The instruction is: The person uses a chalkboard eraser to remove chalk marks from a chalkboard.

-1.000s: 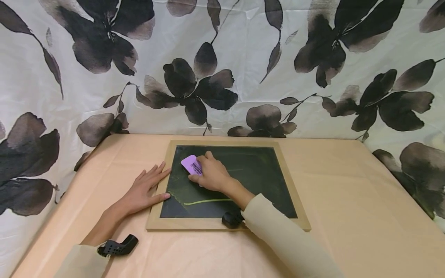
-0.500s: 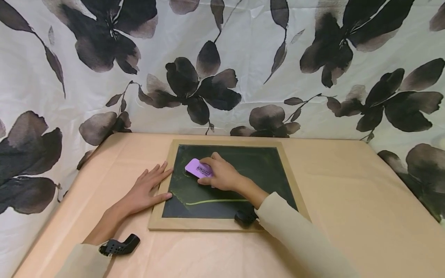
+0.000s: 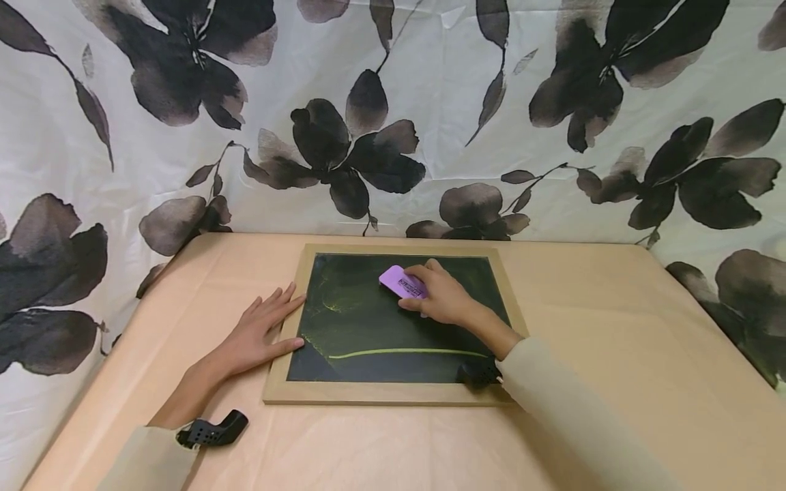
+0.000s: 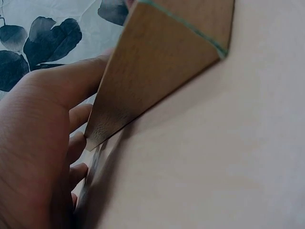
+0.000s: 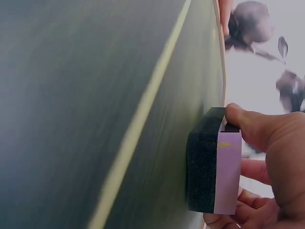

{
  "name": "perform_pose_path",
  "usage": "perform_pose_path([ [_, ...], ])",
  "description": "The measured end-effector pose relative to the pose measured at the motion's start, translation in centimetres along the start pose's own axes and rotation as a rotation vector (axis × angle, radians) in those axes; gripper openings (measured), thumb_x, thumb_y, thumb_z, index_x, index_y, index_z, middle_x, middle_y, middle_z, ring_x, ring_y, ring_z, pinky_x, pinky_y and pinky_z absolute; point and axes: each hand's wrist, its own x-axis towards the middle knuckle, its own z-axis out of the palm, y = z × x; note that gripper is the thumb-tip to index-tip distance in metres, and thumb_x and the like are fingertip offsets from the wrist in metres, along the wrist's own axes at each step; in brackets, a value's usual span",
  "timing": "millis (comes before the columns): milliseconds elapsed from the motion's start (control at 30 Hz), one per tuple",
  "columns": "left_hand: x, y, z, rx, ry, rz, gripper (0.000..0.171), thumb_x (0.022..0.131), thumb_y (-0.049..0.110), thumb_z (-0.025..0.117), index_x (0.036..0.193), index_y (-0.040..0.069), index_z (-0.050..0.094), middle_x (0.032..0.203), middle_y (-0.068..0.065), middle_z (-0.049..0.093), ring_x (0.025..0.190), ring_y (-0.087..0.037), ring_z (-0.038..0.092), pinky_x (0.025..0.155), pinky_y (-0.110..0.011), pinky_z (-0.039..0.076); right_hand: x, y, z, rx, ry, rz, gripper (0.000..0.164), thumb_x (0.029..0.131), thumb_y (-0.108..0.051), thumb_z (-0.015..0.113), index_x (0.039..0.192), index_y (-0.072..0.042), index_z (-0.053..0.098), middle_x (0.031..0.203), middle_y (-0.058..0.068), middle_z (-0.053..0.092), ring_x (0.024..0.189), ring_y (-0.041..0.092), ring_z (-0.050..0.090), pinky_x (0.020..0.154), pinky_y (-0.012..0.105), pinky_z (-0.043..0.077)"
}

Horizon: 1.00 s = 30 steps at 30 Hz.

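Observation:
A chalkboard (image 3: 356,327) in a light wooden frame lies on the table. In the head view my right hand (image 3: 443,294) grips a purple eraser (image 3: 402,281) over the board's upper middle. Its dark felt side (image 5: 202,167) faces the board in the right wrist view, with thumb and fingers around the purple back. A yellow chalk line (image 3: 405,351) runs across the lower board, and faint yellow smudges (image 3: 331,305) mark the left part. My left hand (image 3: 254,334) lies with spread, straight fingers on the left side of the wooden frame (image 4: 143,62).
A peach-coloured cover (image 3: 614,354) spreads over the table around the board. Behind it hangs a white cloth (image 3: 454,136) with dark flower prints. Black wrist cameras, such as the left one (image 3: 211,429), sit at both cuffs.
My right hand has moved the eraser rightward across the board, from near its left side to the upper middle. More of the yellow line shows. The left hand stays on the frame.

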Motion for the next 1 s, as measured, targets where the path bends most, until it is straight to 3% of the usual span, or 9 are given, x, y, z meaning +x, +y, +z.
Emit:
perform_pose_path([
  [467, 0.1, 0.2, 0.1, -0.006, -0.003, 0.024, 0.077, 0.087, 0.046, 0.065, 0.15, 0.013, 0.034, 0.157, -0.015, 0.018, 0.142, -0.04, 0.014, 0.109, -0.062, 0.006, -4.7, 6.2, -3.4, -0.06, 0.142, 0.119, 0.065, 0.083, -0.03, 0.074, 0.131, 0.007, 0.051, 0.105, 0.023, 0.05, 0.083, 0.029, 0.05, 0.066, 0.036, 0.042],
  [733, -0.1, 0.1, 0.2, -0.006, -0.009, 0.025, 0.077, 0.088, 0.046, 0.064, 0.15, 0.014, 0.034, 0.157, -0.015, 0.018, 0.142, -0.04, 0.014, 0.109, -0.061, 0.006, -7.3, 6.1, -3.2, -0.061, 0.185, 0.231, 0.068, 0.083, -0.032, 0.074, 0.132, 0.008, 0.05, 0.104, 0.026, 0.05, 0.077, 0.03, 0.053, 0.058, 0.034, 0.043],
  [1000, -0.4, 0.2, -0.1, -0.006, -0.005, 0.018, 0.077, 0.087, 0.045, 0.066, 0.15, 0.011, 0.035, 0.157, -0.016, 0.018, 0.141, -0.042, 0.014, 0.108, -0.062, 0.006, -6.5, 4.2, -2.1, -0.088, 0.247, 0.279, 0.066, 0.082, -0.031, 0.074, 0.128, 0.01, 0.052, 0.101, 0.026, 0.054, 0.08, 0.031, 0.052, 0.062, 0.04, 0.043],
])
